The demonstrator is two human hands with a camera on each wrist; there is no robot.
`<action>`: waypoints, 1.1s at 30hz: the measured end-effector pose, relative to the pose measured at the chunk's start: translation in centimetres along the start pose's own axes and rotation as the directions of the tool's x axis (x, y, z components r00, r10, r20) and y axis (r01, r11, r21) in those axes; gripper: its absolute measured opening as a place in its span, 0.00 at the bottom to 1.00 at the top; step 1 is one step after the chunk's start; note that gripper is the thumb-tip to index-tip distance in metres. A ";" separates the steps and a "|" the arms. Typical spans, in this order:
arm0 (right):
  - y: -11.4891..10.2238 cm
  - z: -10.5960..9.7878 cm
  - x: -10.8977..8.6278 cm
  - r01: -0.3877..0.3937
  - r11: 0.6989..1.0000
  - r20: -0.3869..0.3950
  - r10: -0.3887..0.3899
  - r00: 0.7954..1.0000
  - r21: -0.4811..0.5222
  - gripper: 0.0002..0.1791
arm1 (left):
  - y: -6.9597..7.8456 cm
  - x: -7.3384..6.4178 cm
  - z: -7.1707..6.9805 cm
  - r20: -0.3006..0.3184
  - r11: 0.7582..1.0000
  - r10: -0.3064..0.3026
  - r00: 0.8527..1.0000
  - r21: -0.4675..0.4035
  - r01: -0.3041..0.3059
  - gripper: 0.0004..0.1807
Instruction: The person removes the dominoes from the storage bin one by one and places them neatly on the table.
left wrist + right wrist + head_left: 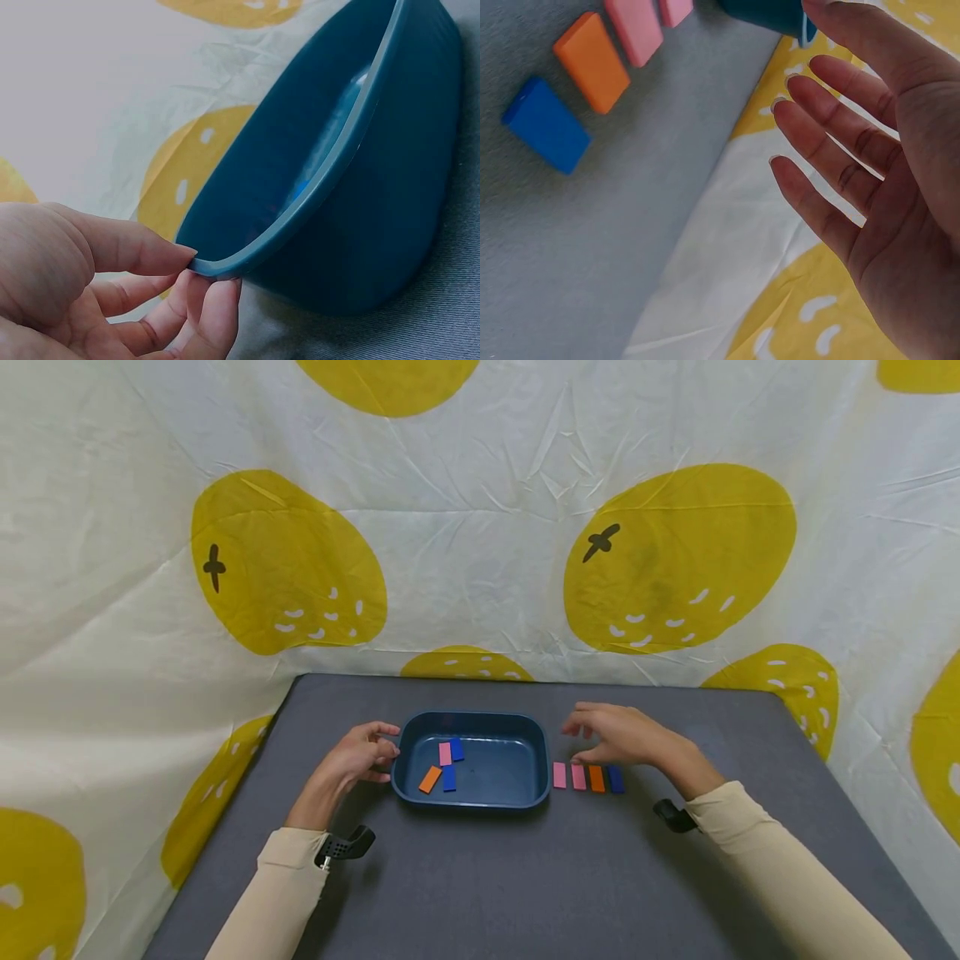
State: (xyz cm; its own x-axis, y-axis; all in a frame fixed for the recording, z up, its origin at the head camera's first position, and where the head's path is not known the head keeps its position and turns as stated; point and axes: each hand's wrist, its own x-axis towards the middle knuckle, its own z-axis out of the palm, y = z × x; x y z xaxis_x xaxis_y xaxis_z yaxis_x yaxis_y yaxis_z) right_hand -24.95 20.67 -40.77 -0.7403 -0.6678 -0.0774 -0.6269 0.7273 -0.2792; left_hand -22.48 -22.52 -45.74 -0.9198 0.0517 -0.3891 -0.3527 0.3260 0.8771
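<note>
A dark blue rectangular tray point(506, 768) stands on the table. Its left rim is pinched between the thumb and fingers of my left hand point(360, 753), as the left wrist view shows close up on the tray point(382, 202). Inside lie a pink block point(445, 754), an orange block point(430, 779) and two blue blocks point(449, 778). Right of the tray runs a row: two pink blocks point(559, 775), an orange block point(597, 779) and a blue block point(616, 779). My right hand point(626, 735) hovers just above this row, fingers loosely bent and holding nothing.
The grey table point(480, 877) reaches back to a white cloth point(472, 568) printed with large yellow shapes, which hangs behind and at both sides. A dark band with a device point(348, 843) is on the left wrist, and another device point(675, 816) is at the right wrist.
</note>
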 end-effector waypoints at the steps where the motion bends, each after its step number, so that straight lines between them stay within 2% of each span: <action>1: -0.2 -0.1 0.2 0.002 1.000 0.002 -0.002 1.000 0.001 0.21 | 0.0 0.0 0.0 0.003 1.000 0.003 1.000 0.001 -0.003 0.23; 16: -2.5 -0.6 3.0 0.087 0.996 0.019 -0.087 0.996 0.011 0.23 | -0.2 0.1 -0.3 0.010 1.000 0.003 1.000 -0.002 -0.003 0.23; 33: -5.3 -0.4 6.9 0.140 0.990 0.127 -0.135 0.983 -0.030 0.24 | 0.0 0.2 -0.1 0.003 1.000 -0.013 1.000 -0.004 0.013 0.24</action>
State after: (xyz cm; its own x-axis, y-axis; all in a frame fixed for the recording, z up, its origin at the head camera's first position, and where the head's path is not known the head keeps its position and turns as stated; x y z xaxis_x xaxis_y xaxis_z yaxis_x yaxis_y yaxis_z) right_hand -26.83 12.24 -39.41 -0.6123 -0.7743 -0.1596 -0.7310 0.6314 -0.2588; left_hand -22.68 -22.60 -45.77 -0.9145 0.0505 -0.4013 -0.3653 0.3228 0.8731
